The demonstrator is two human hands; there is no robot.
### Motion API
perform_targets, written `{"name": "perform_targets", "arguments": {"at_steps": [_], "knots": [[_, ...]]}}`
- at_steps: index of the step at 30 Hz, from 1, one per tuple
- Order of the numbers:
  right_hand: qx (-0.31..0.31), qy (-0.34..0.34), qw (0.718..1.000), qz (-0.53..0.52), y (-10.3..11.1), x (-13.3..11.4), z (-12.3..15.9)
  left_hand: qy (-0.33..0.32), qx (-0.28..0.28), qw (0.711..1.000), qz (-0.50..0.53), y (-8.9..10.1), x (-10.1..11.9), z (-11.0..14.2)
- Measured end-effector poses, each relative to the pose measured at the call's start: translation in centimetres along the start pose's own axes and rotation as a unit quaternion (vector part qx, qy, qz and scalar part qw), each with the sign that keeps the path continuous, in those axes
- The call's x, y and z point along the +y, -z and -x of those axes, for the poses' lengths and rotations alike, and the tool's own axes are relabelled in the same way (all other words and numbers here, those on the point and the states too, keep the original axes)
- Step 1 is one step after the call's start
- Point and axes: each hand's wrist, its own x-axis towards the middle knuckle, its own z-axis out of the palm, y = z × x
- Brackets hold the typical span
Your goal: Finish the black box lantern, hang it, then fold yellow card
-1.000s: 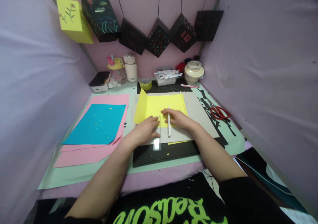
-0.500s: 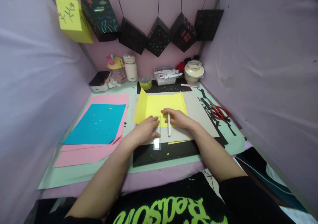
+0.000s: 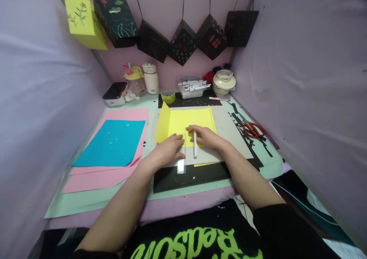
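Observation:
On the grey board (image 3: 237,144) lies a folded yellow sheet of paper (image 3: 189,117), its left panel raised. My left hand (image 3: 169,149) reaches to the sheet's near edge, thumb and fingers holding a clear ruler (image 3: 181,168) that points away from me. Part of that ruler is hidden under the fingers. Just to the right, my right hand (image 3: 206,136) has a slim white pen (image 3: 195,150) between its fingers, roughly parallel to the ruler. Its fingertips rest at the yellow paper. The pen's tip is too small to make out.
Blue (image 3: 111,144) and pink sheets (image 3: 86,182) lie at left. Red-handled scissors (image 3: 254,129) sit among black paper strips at right. Behind stand a tape roll (image 3: 168,96), a box of markers (image 3: 191,92) and a white bottle (image 3: 150,79). Decorated paper boxes (image 3: 183,43) hang above.

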Motion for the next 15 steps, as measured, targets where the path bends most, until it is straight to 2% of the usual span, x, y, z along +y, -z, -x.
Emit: {"name": "perform_targets", "arguments": {"at_steps": [2,6,9,11,15], "knots": [[0.032,0.002,0.999,-0.019,0.1,-0.4,0.0,-0.002,0.0,1.0,-0.003,-0.1,-0.1,0.0],[0.139,0.007,0.985,-0.102,0.3,-1.6,-0.1,-0.009,0.008,1.0,-0.005,-0.2,-0.2,-0.1],[0.182,0.009,0.976,-0.122,0.2,-2.5,-0.3,-0.011,0.012,1.0,-0.002,-0.2,-0.2,-0.1],[0.197,-0.017,0.973,-0.122,-0.2,-2.9,-0.8,-0.011,0.012,1.0,-0.004,-0.2,-0.3,-0.1],[0.194,-0.117,0.961,-0.156,-1.3,-3.0,-1.9,-0.018,0.011,1.0,-0.007,-0.2,-0.3,-0.1]]}}
